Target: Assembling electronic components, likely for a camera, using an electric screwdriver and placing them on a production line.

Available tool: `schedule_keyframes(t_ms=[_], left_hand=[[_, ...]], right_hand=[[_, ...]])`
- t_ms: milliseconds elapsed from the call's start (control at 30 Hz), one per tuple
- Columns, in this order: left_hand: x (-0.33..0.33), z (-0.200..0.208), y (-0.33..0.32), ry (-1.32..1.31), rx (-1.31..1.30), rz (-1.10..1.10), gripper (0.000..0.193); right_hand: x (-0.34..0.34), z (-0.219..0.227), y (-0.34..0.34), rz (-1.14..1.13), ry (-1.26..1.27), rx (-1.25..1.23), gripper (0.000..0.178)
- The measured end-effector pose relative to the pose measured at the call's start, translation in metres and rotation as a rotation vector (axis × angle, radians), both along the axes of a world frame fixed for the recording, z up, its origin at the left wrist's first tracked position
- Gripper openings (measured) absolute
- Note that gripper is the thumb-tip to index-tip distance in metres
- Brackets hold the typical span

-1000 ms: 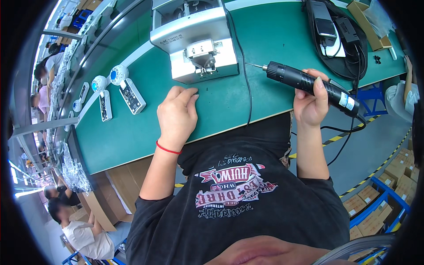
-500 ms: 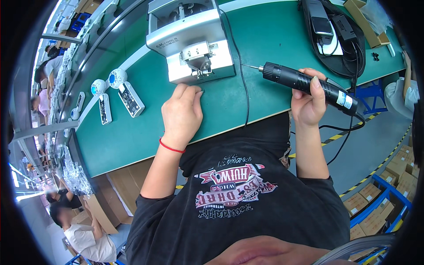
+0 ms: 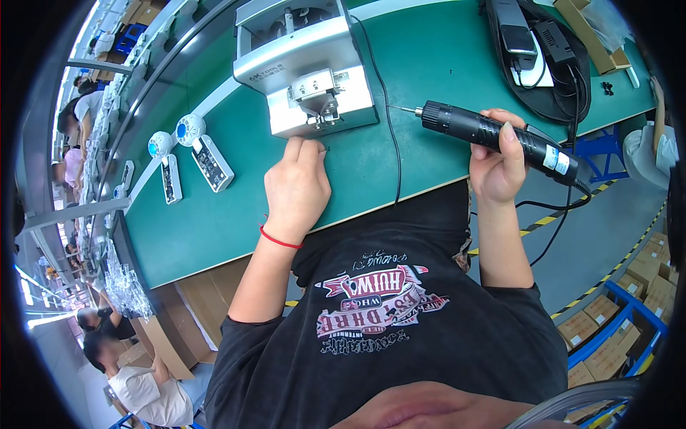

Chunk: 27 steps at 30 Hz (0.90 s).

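Observation:
My right hand [image 3: 498, 161] is wrapped round a black electric screwdriver [image 3: 464, 121], its thin bit pointing left above the bench. A cable runs from the screwdriver's rear end. My left hand [image 3: 299, 189], with a red cord on the wrist, rests on the green bench top [image 3: 250, 232] against the front foot of a silver screw feeder [image 3: 314, 79]. Its fingers are bent and pressed together, and a tiny dark bit shows beside the fingertips. What they pinch, if anything, is hidden. Left of it lie two white handheld fans [image 3: 212, 164] [image 3: 170, 179] with circuit boards exposed.
A thin black cable [image 3: 389, 129] crosses the bench beside the feeder. At the back right lie a black bag [image 3: 500, 36] with devices on it, an open cardboard box [image 3: 593, 43] and small black parts [image 3: 607, 89]. Other people sit at far left; cartons [image 3: 600, 311] stand at lower right.
The left hand's fingers have shifted slightly and turned in more at the feeder's foot. My right hand keeps the screwdriver in nearly the same place.

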<state>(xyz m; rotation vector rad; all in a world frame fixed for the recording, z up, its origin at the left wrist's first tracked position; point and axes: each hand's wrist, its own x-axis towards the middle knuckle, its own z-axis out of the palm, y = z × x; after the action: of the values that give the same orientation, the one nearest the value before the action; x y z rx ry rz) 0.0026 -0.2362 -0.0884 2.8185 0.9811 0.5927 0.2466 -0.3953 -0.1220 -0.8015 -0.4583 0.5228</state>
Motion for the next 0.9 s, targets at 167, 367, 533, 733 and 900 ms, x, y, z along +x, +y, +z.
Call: schedule_keyframes(t_ms=[167, 367, 533, 733, 900], left_hand=[[0.004, -0.001, -0.004, -0.078, -0.065, 0.053, 0.011], [0.011, -0.002, -0.009, -0.082, -0.033, 0.01, 0.009], [0.016, 0.002, -0.012, 0.02, 0.022, 0.082, 0.011], [0.021, 0.004, -0.013, 0.074, 0.054, 0.087, 0.014], [0.008, 0.054, 0.002, -0.106, 0.009, -0.082, 0.015]], right_hand=[[0.001, -0.001, 0.0, 0.007, -0.005, 0.01, 0.027], [0.0, 0.0, -0.001, -0.025, -0.012, 0.024, 0.026], [-0.001, 0.0, 0.002, -0.034, 0.003, 0.025, 0.026], [0.002, 0.002, 0.006, -0.041, 0.012, 0.053, 0.025], [-0.004, 0.002, 0.005, -0.04, 0.02, 0.046, 0.024]])
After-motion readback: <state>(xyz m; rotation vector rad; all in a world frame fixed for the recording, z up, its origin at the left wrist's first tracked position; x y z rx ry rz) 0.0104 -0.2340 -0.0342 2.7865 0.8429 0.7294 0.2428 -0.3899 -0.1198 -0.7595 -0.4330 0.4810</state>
